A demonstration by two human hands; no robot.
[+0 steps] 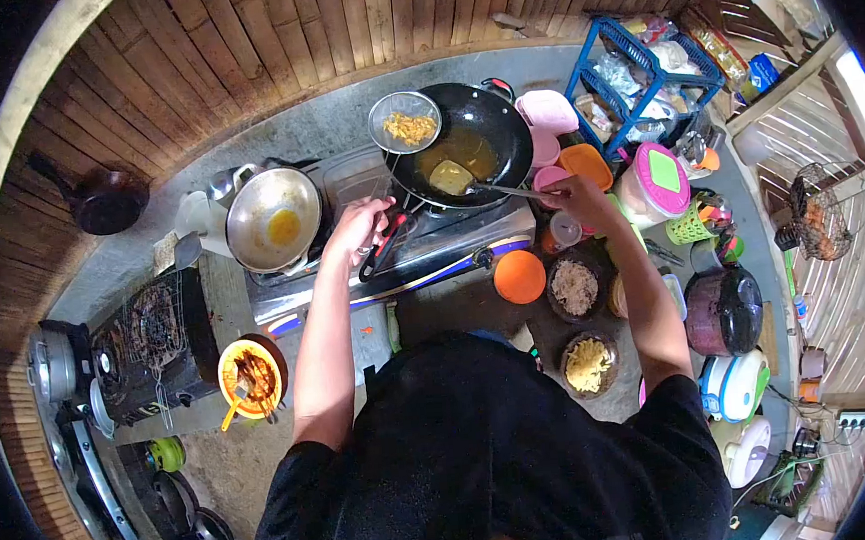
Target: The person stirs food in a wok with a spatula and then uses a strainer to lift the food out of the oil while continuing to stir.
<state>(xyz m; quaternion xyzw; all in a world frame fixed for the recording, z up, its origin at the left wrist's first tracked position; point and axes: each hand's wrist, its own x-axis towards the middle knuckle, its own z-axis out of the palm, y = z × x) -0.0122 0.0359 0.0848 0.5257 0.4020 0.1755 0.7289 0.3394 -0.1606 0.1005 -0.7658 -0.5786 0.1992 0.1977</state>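
A black wok (504,150) sits on the stove with yellow-brown oil in it. My right hand (583,202) is closed around the handle of a metal spatula (512,190), whose far end dips into the oil by a pale yellow patch. Over the wok's left rim is a round wire strainer (379,123) containing golden fried pieces (411,127). My left hand (359,227) is closed, apparently on the strainer's thin handle, just above the wok's black-and-red handle (383,251). To its left stands a metal pan (249,223) with yellow liquid at the bottom.
The gas stove (393,278) lies before me. Right of it are an orange lid (519,277), a bowl of shredded food (574,288) and a bowl of yellow pieces (589,363). A blue rack (627,46) stands behind pink containers. A yellow-rimmed bowl (226,370) is at left.
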